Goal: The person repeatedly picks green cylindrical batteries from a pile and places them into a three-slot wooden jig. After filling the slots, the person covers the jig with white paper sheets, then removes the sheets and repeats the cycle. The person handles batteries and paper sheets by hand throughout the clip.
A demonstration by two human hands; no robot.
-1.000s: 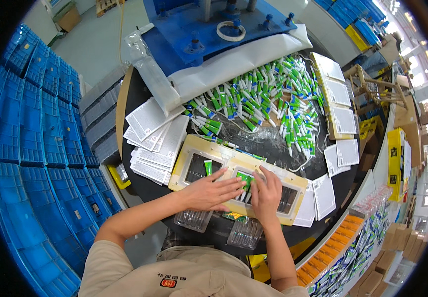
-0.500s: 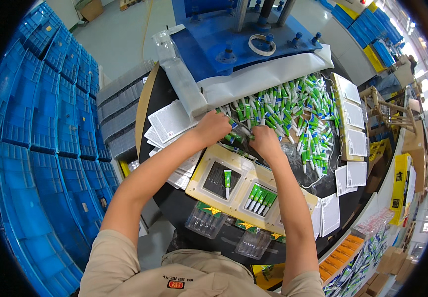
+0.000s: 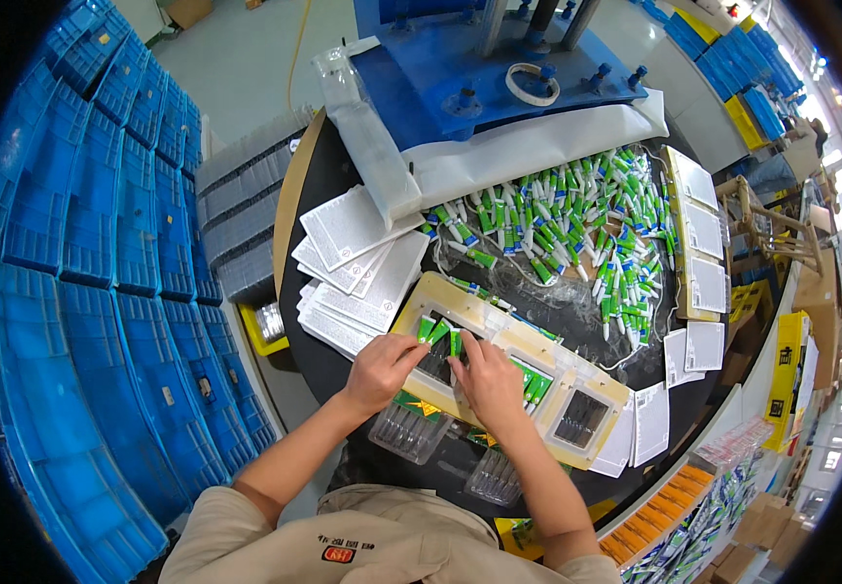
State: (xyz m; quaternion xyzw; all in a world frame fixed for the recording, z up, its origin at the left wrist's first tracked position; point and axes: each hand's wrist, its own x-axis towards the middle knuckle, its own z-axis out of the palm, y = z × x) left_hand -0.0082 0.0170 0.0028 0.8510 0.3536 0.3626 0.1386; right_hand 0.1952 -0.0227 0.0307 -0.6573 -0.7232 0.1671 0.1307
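My left hand [image 3: 382, 372] is closed on small green tubes with white caps [image 3: 429, 329], over the left window of a yellow frame tray [image 3: 419, 304]. Beside it, my right hand [image 3: 492, 384] pinches another green tube [image 3: 456, 341] over the same window. Several green tubes [image 3: 536, 384] lie in the tray's middle window, partly behind my right hand. A dark, ribbed surface [image 3: 581, 419] shows in the right window. Beyond the tray spreads a big heap of loose green and white tubes [image 3: 562, 209].
A blue press [image 3: 421, 92] wrapped in white sheeting stands at the back. Printed white cards [image 3: 358, 297] lie at the left. Clear blister packs [image 3: 408, 433] sit at the near edge. Another framed tray [image 3: 701, 229] stands at the right. Stacked blue crates [image 3: 90, 321] fill the left side.
Both hands have come back from the near side of the heap to the left window, now with tubes in them. The tray's right window has come out from behind my right arm.
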